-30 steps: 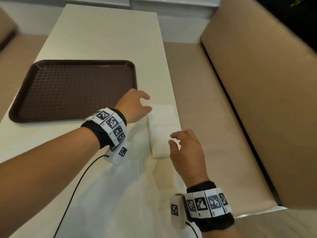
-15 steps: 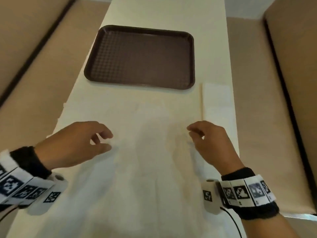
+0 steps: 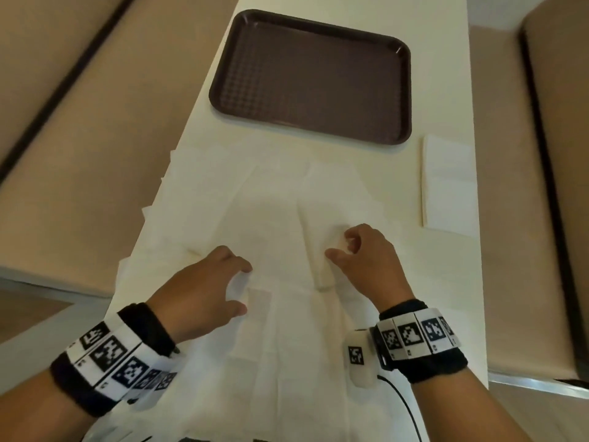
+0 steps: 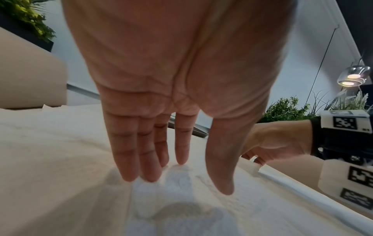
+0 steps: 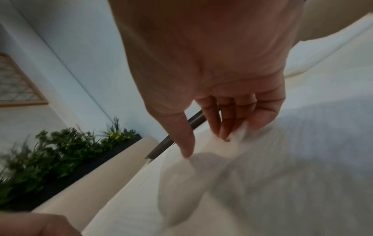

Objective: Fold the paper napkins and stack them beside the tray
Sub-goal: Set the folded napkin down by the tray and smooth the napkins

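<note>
Several unfolded white napkins [image 3: 271, 218] lie overlapping across the near half of the cream table [image 3: 446, 74]. My right hand [image 3: 339, 245] pinches the edge of one napkin [image 3: 315, 250] and lifts it into a raised fold; the right wrist view shows the curled fingers [image 5: 224, 127] and thumb of that right hand [image 5: 206, 146] gripping the paper [image 5: 222, 150]. My left hand [image 3: 243, 288] rests with straight fingertips [image 4: 141, 172] on a flat napkin [image 4: 181, 199]. A folded napkin stack [image 3: 446, 183] lies right of the brown tray's [image 3: 312, 74] near corner.
Tan bench seats [image 3: 79, 170] run along both long sides of the narrow table. The napkins overhang the left table edge [image 3: 149, 215]. A black cable [image 3: 404, 406] trails from my right wristband. Plants [image 5: 60, 146] stand behind the benches.
Both hands left the folded stack and came back over the spread napkins. The right hand now pinches and lifts a napkin edge; the left hand moved inward and touches the paper.
</note>
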`<state>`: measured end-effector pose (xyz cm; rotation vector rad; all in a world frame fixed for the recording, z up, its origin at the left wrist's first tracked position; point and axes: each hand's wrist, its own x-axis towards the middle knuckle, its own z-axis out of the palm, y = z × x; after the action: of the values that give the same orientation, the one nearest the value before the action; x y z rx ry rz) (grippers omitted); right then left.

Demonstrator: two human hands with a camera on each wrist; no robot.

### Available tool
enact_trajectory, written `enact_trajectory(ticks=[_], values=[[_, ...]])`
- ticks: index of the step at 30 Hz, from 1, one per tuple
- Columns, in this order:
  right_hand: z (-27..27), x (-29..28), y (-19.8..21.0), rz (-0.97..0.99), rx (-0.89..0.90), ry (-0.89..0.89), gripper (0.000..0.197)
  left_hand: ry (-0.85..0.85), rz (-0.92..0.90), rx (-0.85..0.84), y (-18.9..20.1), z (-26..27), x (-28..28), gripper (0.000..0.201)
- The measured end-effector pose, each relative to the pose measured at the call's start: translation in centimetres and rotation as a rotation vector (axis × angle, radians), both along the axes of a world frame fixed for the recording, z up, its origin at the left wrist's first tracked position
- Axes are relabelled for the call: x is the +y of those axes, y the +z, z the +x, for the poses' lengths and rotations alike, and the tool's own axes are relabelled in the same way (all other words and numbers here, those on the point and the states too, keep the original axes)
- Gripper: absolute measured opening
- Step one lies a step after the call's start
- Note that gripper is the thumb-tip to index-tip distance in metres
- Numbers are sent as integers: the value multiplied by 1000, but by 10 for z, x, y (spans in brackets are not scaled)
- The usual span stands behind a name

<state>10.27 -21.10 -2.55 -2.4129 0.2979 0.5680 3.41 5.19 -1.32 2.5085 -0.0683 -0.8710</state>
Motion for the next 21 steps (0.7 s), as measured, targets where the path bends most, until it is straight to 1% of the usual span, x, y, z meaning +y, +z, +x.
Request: enact_trajectory(ticks=[3, 5, 7, 9, 11, 14, 15, 18, 21], values=[[6, 2, -2, 68, 19, -160, 61, 12, -18, -7, -2, -3, 2, 61], [10, 0, -4, 122, 55, -283, 62, 23, -34, -20, -4, -6, 3, 61], [12, -2, -5, 192, 96, -373, 56, 31, -45, -37, -6, -8, 4, 60], [12, -4, -4, 277, 119, -407, 44, 35, -53, -53, -6, -10, 5, 59], [11, -5, 0, 331, 114, -383, 28, 36, -57, -64, -7, -11, 4, 57], [14, -4, 10, 372, 55, -345, 3, 45, -75, -71, -6, -11, 4, 56], [14, -4, 16, 395, 21, -328, 3, 48, -81, -69, -5, -10, 4, 56], [15, -5, 36, 473, -123, -250, 10, 71, -107, -80, 3, -4, 6, 56], [17, -6, 63, 546, -242, -120, 8, 150, -167, -145, 16, 12, 4, 56]])
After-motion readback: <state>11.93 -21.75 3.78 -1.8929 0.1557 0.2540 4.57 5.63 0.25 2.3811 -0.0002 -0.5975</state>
